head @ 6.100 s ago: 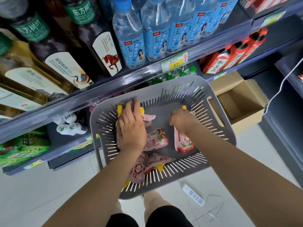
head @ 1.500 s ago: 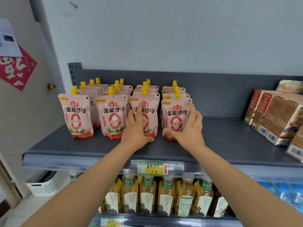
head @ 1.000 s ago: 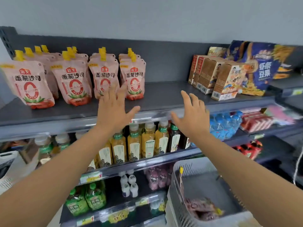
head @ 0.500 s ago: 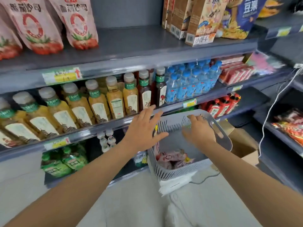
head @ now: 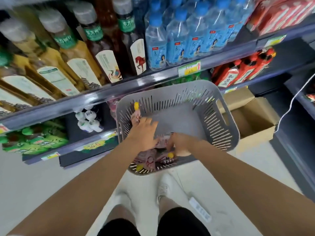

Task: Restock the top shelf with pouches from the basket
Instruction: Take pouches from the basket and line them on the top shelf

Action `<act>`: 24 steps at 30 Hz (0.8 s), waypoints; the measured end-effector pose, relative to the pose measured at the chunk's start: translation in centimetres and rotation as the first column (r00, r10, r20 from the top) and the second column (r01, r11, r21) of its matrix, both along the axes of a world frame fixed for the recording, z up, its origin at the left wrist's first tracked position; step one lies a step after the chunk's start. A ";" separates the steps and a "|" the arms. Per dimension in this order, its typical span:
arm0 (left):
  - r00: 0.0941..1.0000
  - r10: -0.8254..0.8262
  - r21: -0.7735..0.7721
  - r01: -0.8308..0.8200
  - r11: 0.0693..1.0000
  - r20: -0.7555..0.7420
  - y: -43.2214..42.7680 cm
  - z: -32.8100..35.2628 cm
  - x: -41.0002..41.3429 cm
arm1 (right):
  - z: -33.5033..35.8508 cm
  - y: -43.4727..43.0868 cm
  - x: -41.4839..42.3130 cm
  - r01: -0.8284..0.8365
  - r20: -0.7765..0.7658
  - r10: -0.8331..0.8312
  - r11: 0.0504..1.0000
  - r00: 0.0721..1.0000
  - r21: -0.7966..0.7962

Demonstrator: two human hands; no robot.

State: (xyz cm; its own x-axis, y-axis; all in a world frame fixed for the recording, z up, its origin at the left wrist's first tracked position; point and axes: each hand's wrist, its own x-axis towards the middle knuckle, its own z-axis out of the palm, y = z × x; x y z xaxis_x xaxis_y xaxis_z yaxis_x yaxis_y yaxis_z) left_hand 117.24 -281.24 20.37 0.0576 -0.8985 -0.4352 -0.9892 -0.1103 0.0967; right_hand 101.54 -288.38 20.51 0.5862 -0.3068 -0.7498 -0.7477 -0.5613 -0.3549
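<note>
The grey slotted basket (head: 228, 120) stands on the floor in front of the lower shelves. Several pink pouches (head: 150, 160) with yellow caps lie in its near left part, and one pouch (head: 136, 115) leans on the left wall. My left hand (head: 144, 133) rests over the pouches with its fingers spread. Beside it, my right hand (head: 182, 142) reaches down into the pile, its fingertips hidden among the pouches. The picture is blurred. The top shelf is out of view.
Tea bottles (head: 81, 53) and water bottles (head: 177, 40) fill the shelf above the basket. An open cardboard box (head: 254, 116) sits right of the basket. A white cable (head: 289, 109) hangs at the right. A power strip (head: 199, 212) lies by my feet.
My view has dropped from the top shelf to the basket. Both hands left the shelved pouches, came down and went into the basket onto the pouches.
</note>
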 end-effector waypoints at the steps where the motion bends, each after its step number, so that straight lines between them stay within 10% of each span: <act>1: 1.000 -0.006 0.035 0.005 0.999 0.009 -0.2 -0.5 -0.3 | -0.3 -0.1 -0.3 0.003 0.015 -0.003 1.000 1.000 0.017; 17: 0.999 0.004 0.219 0.005 0.976 -0.041 -3.4 -7.7 -2.8 | -3.2 -9.2 -0.8 0.254 -0.151 -0.287 0.945 0.946 -0.207; 24: 0.999 0.027 0.205 -0.023 0.979 -0.017 -4.5 -8.0 -3.7 | -7.1 -10.6 -2.3 0.591 0.023 -0.613 0.750 0.790 -0.297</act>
State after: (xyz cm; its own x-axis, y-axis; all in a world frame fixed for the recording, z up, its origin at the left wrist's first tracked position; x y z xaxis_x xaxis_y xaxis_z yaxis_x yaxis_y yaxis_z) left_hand 113.52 -285.69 12.37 0.0690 -0.7887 -0.6109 -0.9839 -0.1549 0.0888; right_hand 99.23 -298.96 13.39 0.1584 -0.7757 -0.6109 -0.9806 -0.0512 -0.1892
